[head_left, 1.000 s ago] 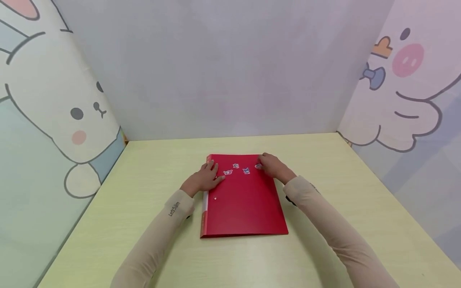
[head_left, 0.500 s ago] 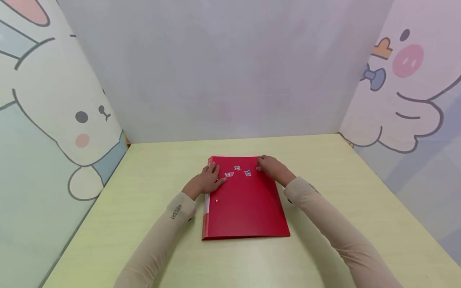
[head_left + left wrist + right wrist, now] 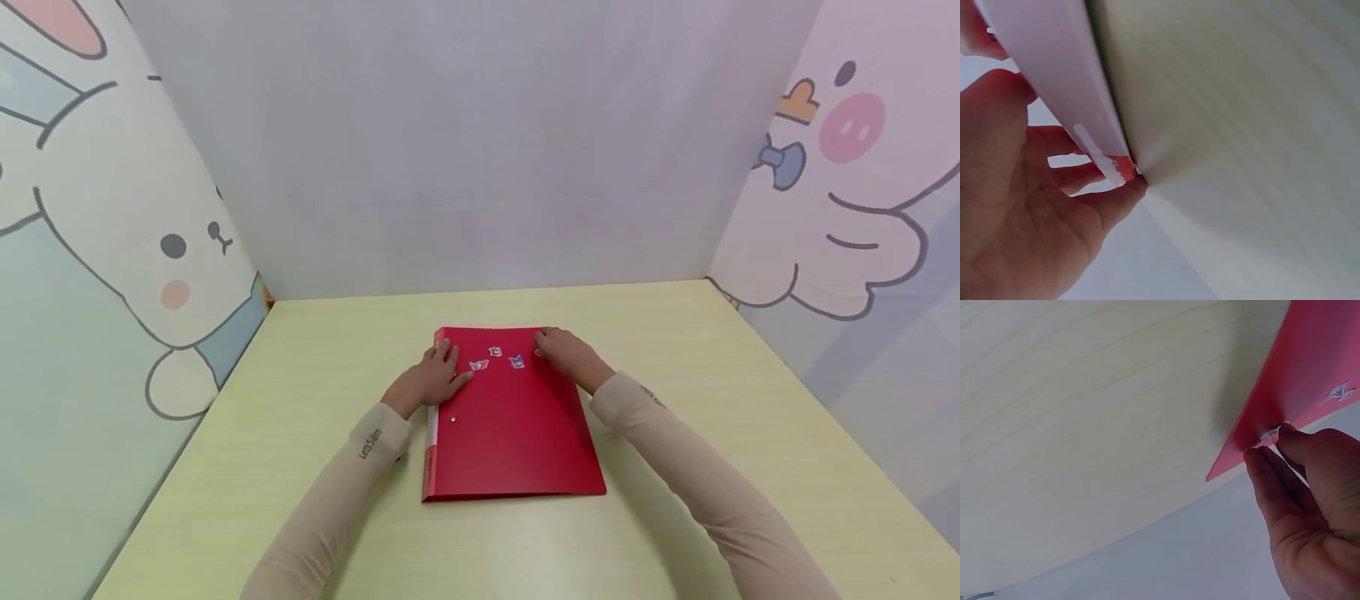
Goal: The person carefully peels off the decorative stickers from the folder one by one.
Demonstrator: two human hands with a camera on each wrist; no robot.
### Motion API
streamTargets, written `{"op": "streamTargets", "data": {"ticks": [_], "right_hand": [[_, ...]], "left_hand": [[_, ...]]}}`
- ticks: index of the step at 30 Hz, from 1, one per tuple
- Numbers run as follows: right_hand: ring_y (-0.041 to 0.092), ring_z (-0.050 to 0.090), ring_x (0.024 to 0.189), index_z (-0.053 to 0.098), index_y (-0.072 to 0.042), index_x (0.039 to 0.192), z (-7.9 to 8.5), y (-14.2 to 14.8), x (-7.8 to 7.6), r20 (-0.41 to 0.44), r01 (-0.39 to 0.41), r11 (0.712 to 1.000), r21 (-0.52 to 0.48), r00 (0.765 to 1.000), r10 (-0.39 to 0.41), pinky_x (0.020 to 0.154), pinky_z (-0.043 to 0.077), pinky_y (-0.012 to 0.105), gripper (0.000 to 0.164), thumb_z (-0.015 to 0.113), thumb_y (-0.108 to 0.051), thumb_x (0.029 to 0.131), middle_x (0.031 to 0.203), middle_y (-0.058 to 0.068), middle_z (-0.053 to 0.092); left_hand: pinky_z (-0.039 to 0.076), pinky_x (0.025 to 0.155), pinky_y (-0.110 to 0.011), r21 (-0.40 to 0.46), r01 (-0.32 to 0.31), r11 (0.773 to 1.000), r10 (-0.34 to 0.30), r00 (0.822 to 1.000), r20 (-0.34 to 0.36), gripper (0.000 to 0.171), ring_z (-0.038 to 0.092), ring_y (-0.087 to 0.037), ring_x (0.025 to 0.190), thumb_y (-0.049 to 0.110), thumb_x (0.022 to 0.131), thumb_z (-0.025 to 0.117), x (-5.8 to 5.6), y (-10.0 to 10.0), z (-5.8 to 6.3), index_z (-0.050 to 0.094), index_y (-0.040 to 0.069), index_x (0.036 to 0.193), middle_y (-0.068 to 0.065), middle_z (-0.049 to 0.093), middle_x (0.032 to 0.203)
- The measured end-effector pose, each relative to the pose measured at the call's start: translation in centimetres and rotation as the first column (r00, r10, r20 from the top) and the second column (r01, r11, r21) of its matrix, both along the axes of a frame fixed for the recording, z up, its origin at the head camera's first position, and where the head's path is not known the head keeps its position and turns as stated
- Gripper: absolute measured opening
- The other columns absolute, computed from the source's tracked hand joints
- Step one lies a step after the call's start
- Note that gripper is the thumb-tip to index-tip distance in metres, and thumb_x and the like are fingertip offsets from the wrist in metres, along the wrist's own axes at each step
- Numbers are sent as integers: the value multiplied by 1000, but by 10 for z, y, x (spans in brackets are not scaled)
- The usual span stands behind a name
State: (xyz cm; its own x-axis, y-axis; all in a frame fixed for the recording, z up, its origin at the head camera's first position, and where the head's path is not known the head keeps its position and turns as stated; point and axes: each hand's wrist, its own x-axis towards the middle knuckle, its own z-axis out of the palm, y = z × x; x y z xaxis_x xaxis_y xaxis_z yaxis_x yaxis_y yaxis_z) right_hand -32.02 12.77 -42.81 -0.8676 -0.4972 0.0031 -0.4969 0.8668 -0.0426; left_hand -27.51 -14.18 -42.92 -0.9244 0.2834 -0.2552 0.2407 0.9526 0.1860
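Note:
A red binder [image 3: 517, 433] lies shut and flat on the table, its spine [image 3: 1054, 69] to the left. Small cartoon stickers dot the upper cover: a pink one [image 3: 478, 365], a pale one [image 3: 495, 352] and a bluish one [image 3: 517, 362]. My left hand [image 3: 429, 379] rests with spread fingers over the spine and the cover's left edge. At the cover's upper right corner, my right hand [image 3: 572, 354] pinches another small sticker [image 3: 1269, 433] between thumb and fingertips, partly hiding it.
The pale wood table [image 3: 315, 375] reaches a grey-white back wall [image 3: 480, 167]. Side panels carry a rabbit drawing [image 3: 135, 200] on the left and a pink-cheeked white character [image 3: 832, 183] on the right.
The whole scene sits slightly lower in the head view. My right fingers have curled in a little more at the corner sticker, while my left hand keeps its place on the binder.

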Motion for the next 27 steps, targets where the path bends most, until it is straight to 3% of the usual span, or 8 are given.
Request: {"op": "streamTargets", "data": {"ticks": [6,16,21,27], "right_hand": [[23,66,94,61,-6,111,3,2,-1,-18,-14,1000,-1,1000,14,84,59,35,43,85,-15,77,103,10,68],[18,61,79,61,-8,101,12,9,-7,85,-24,992,-124,996,35,75,55,32,39,87,-18,74,94,7,66],[17,61,81,58,-9,95,10,11,-9,47,-83,995,-60,995,86,77,54,33,40,88,-19,71,93,6,65],[18,62,86,59,-7,100,7,9,-8,-74,-166,977,130,981,177,79,57,32,49,92,-19,66,96,6,64]], "left_hand": [[50,103,-52,-8,6,1000,-6,1000,-6,80,23,-39,149,48,99,53,-1,0,-2,20,5,158,-17,17,165],[50,103,-52,1,4,1000,-4,1000,-13,80,22,-39,150,48,99,52,-2,0,-1,20,6,159,-17,16,165],[50,103,-52,-2,5,1000,-5,1000,-4,80,21,-39,150,49,100,52,-2,0,-2,19,7,159,-16,16,165],[50,103,-53,6,3,1000,-3,1000,-3,80,21,-39,150,49,99,52,-1,1,-1,20,6,159,-17,16,165]]}}
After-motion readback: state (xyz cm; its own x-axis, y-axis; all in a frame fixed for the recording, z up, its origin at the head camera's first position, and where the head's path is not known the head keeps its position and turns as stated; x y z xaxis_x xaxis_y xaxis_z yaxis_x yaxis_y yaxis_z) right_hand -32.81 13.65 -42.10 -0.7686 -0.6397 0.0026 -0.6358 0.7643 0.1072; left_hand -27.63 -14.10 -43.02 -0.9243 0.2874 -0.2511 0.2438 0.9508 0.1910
